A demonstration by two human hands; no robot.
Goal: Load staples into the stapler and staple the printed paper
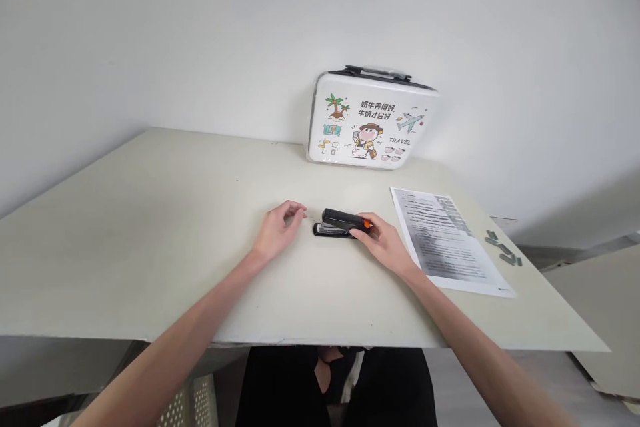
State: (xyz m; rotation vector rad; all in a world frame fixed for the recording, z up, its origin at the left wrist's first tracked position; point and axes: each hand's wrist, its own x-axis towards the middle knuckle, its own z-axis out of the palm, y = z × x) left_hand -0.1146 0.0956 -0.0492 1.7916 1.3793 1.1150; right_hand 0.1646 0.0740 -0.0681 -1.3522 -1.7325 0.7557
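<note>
In the head view, we look down at a pale table (200, 227). Our right hand (385, 240) is closed around the rear of a black stapler (341, 217), which lies mid-table, its metal tray showing; we cannot tell whether staples fill it. Our left hand (277, 232) curls just beside, fingertips nearly together; we cannot tell if they pinch anything. Behind stands a closed cartoon case (373, 120), contents hidden. To the right lie a printed sheet (445, 240) and small grey strips (507, 258).
</note>
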